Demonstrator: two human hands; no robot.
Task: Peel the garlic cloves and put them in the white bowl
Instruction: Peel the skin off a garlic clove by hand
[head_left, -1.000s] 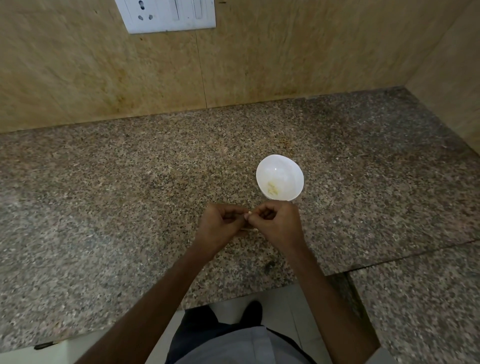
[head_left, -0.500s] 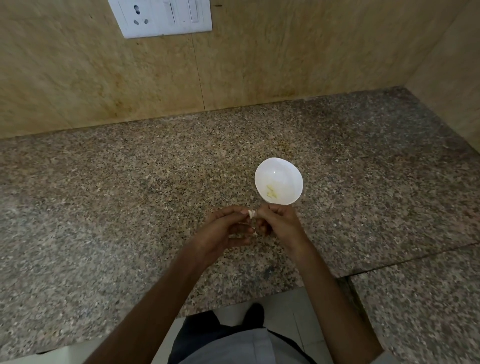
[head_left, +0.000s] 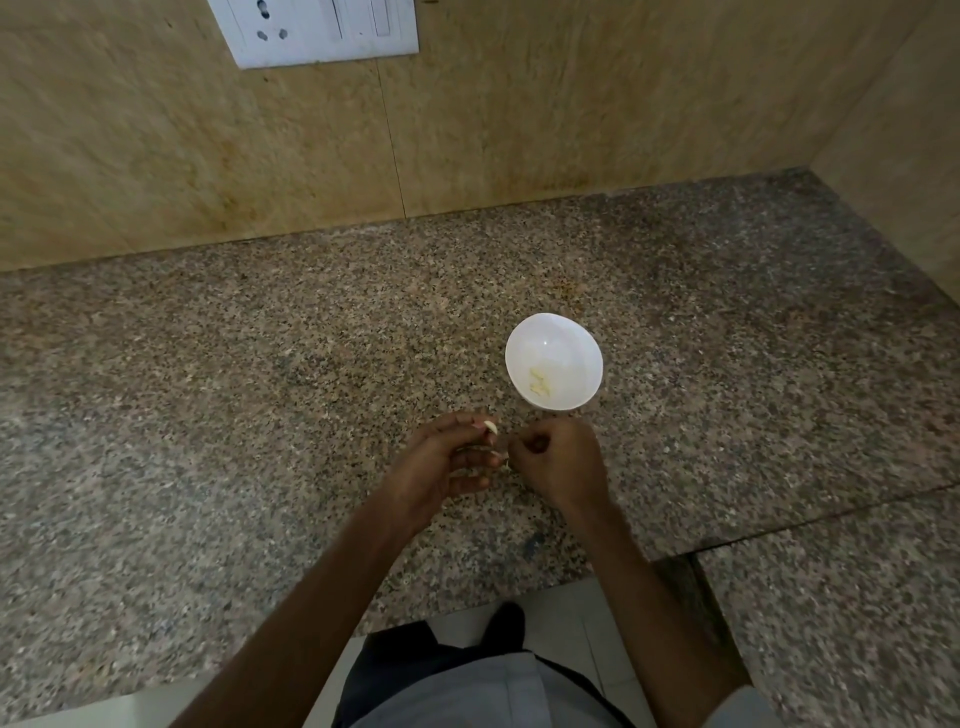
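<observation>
Pinching a clove (head_left: 491, 428) just below the bowl (head_left: 561, 343), centre frame.
Light, firm, slick once bare, I judge, so my left hand (head_left: 441, 467) nips its sides at the fingertips; my right hand (head_left: 561, 462), just beside, is curled tight, whether round skin I cannot tell.

Person from above: bare arms, grey top, dark legwear.
Left hand (head_left: 441, 462) and right hand (head_left: 561, 462) bare, forearms uncovered. Light grey shirt (head_left: 467, 691) bottom centre, pale sleeve edge (head_left: 743, 706) bottom right on the right arm. Dark trousers (head_left: 395, 654), one dark shoe (head_left: 506, 623).
</observation>
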